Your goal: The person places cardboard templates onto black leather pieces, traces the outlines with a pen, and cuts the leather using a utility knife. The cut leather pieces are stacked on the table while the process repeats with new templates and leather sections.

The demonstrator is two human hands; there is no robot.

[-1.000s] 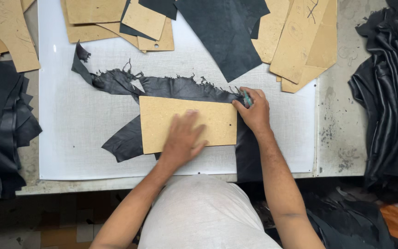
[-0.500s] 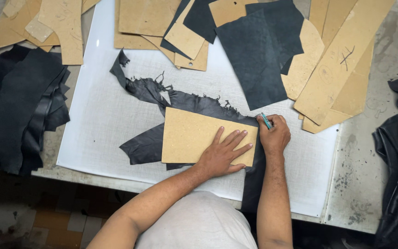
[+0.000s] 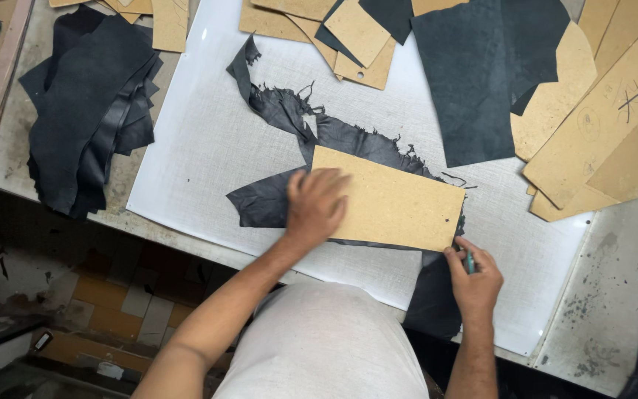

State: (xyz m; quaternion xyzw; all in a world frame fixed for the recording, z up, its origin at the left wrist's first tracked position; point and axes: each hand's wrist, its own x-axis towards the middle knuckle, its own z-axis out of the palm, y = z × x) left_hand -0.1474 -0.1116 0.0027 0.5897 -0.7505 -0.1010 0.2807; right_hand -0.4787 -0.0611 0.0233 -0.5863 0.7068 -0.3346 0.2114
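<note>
the left hand [image 3: 317, 205] lies flat, fingers spread and pressing down on the near-left part of the tan cardboard template [image 3: 393, 201]. that template rests on a ragged piece of black leather [image 3: 289, 118], which lies on the white cutting mat [image 3: 193, 148]. the right hand [image 3: 474, 277] sits at the template's near-right corner, fingers clenched around a small teal-handled cutting tool [image 3: 470, 261] whose tip touches the template's edge. a stack of dark leather [image 3: 90, 103] lies well left of the template.

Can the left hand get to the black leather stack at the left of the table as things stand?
Probably yes. The left hand lies flat on the tan template, holding nothing, and only bare white cutting mat lies between it and the black leather stack. Lifting it frees the template.
</note>
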